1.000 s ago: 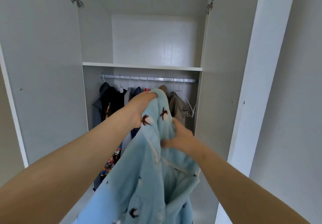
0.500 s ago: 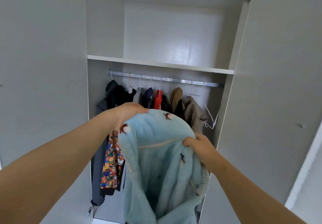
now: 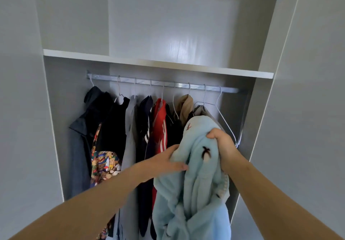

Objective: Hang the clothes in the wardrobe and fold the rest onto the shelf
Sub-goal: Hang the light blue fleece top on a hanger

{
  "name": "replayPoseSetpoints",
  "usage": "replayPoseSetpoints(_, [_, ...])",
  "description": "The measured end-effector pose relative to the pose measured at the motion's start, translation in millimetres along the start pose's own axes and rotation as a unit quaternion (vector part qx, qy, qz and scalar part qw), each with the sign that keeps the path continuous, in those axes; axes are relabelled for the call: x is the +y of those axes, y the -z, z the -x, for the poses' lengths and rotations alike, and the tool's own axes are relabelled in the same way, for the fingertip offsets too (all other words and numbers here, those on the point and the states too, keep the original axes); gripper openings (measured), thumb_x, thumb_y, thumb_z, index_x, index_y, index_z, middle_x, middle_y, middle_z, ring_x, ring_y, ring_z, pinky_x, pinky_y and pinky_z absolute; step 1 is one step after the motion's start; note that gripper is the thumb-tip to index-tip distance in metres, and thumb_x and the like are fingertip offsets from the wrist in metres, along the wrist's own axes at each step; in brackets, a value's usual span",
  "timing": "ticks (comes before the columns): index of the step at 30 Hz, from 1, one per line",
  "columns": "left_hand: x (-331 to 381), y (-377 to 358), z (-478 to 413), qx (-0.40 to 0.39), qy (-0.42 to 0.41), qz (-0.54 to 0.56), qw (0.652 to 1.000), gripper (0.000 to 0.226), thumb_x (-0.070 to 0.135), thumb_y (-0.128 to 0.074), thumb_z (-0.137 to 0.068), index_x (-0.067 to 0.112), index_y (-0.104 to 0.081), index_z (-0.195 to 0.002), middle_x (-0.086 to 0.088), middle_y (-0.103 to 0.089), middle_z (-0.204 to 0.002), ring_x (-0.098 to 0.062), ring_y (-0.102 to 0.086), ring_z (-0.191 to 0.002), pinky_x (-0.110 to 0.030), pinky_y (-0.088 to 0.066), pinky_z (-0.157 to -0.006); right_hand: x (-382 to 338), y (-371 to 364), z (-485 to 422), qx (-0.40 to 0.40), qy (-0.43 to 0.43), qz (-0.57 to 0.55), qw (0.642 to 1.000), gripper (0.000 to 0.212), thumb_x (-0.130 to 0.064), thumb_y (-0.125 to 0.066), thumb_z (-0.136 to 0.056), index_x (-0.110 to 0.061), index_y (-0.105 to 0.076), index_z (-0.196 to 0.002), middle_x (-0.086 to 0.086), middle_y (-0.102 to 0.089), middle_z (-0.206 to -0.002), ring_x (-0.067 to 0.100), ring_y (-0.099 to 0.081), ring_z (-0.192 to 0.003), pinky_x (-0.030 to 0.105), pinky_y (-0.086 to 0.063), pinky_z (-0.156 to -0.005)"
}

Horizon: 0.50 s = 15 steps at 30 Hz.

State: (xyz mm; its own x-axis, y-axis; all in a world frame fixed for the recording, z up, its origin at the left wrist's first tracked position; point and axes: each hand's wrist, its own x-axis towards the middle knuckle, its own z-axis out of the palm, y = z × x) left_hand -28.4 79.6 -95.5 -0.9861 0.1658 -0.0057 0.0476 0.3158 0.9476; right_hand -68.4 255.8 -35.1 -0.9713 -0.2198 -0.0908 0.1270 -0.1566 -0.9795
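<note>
Wardrobe [image 3: 56, 127] interior, viewed from head height. Two bare arms reach in with a pale blue fleece garment [image 3: 196, 187], bunched and hanging in front of the right end of the rail [image 3: 168, 84]. The right hand [image 3: 222, 144] grips its top, fingers curled tight into the cloth. The left hand [image 3: 164, 162] holds its left edge, thumb across the front, fingers apparently tucked behind, out of view. Dark, grey, red and tan clothes [image 3: 158, 127] hang on wire hangers along the rail; an empty hanger [image 3: 225, 121] hangs at far right. A white shelf [image 3: 149, 63] sits above the rail
</note>
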Motion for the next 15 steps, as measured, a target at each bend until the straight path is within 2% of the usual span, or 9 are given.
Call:
replayPoseSetpoints(2, [-4,-4,-23,0.034,0.021,-0.101,0.994,0.067,0.031,-0.075,-0.067,0.028,-0.045,-0.126,0.001,-0.058,-0.124,-0.017,-0.057,-0.112,-0.033,-0.047,-0.098,2,7,-18,0.003,-0.010,0.006,1.000,0.048,-0.012,-0.053,-0.066,0.005,-0.059,-0.111,0.028,-0.062,-0.098,0.037,-0.059,-0.083,0.050,-0.049,-0.082])
replayPoseSetpoints(3, [-3,-5,-35,0.070,0.035,-0.120,0.990,0.056,0.021,-0.072,-0.075,0.019,-0.049,-0.127,-0.006,-0.059,-0.124,-0.022,-0.057,-0.112,-0.034,-0.046,-0.098,3,11,-26,0.002,-0.015,0.016,1.000,0.047,-0.012,-0.054,-0.065,0.005,-0.060,-0.109,0.028,-0.062,-0.096,0.037,-0.060,-0.081,0.049,-0.050,-0.081])
replayPoseSetpoints(5, [2,-3,-58,0.147,0.075,-0.027,0.986,0.029,0.004,-0.058,-0.089,0.000,-0.057,-0.117,-0.020,-0.061,-0.115,-0.034,-0.058,-0.107,-0.035,-0.043,-0.100,7,22,-44,-0.006,-0.019,0.035,0.999,0.033,-0.009,-0.053,-0.070,0.001,-0.063,-0.099,0.024,-0.065,-0.085,0.034,-0.061,-0.071,0.042,-0.052,-0.071])
replayPoseSetpoints(7, [11,7,-76,0.196,0.114,0.149,0.963,0.017,-0.001,-0.047,-0.094,-0.008,-0.058,-0.105,-0.024,-0.060,-0.099,-0.039,-0.056,-0.090,-0.041,-0.039,-0.103,8,31,-64,-0.004,-0.014,0.061,0.998,0.023,-0.007,-0.053,-0.073,-0.002,-0.065,-0.092,0.019,-0.067,-0.077,0.032,-0.062,-0.067,0.038,-0.053,-0.068])
replayPoseSetpoints(11, [30,14,-118,0.229,0.109,0.306,0.918,0.025,0.010,-0.053,-0.093,-0.003,-0.059,-0.114,-0.017,-0.062,-0.088,-0.029,-0.058,-0.078,-0.042,-0.048,-0.081,4,51,-118,-0.013,0.004,0.135,0.991,0.034,-0.005,-0.064,-0.068,-0.003,-0.065,-0.102,0.025,-0.067,-0.099,0.042,-0.063,-0.092,0.051,-0.051,-0.087])
replayPoseSetpoints(13, [41,20,-138,0.233,0.106,0.374,0.891,0.021,0.016,-0.050,-0.095,0.000,-0.062,-0.102,-0.015,-0.060,-0.084,-0.026,-0.057,-0.074,-0.038,-0.047,-0.072,0,59,-144,-0.063,0.009,0.165,0.984,0.038,-0.006,-0.069,-0.065,-0.004,-0.065,-0.103,0.024,-0.068,-0.101,0.041,-0.064,-0.095,0.052,-0.050,-0.090])
replayPoseSetpoints(15, [49,25,-159,0.234,0.098,0.406,0.878,0.025,0.021,-0.048,-0.096,0.002,-0.061,-0.087,-0.013,-0.059,-0.080,-0.024,-0.055,-0.072,-0.034,-0.046,-0.068,-2,70,-176,-0.086,0.034,0.177,0.980,0.028,-0.002,-0.065,-0.072,-0.005,-0.067,-0.100,0.021,-0.068,-0.100,0.037,-0.064,-0.095,0.047,-0.051,-0.090])
